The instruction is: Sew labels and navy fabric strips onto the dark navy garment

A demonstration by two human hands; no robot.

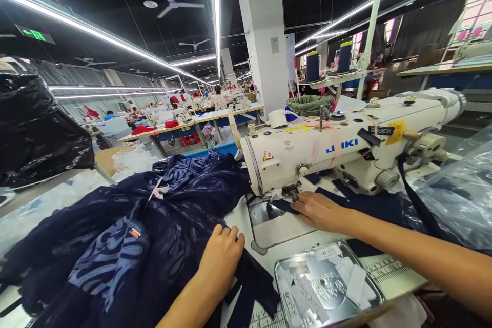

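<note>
My left hand (222,250) is closed, its fingers curled at the edge of a dark navy garment (172,236) with a swirled pattern and a small label. My right hand (321,211) is closed beside the needle area of a white sewing machine (307,146). Its fingertips pinch a navy fabric strip (283,206) that lies over the metal needle plate (263,212). More navy strips (249,287) lie below my left hand. What sits under my right palm is hidden.
A metal tray (326,282) with paper labels stands at the table's front edge. Clear plastic wrapping (461,189) lies at the right. A black plastic bag (38,133) is at the far left. Two thread cones (344,57) stand behind the machine; other people work at tables beyond.
</note>
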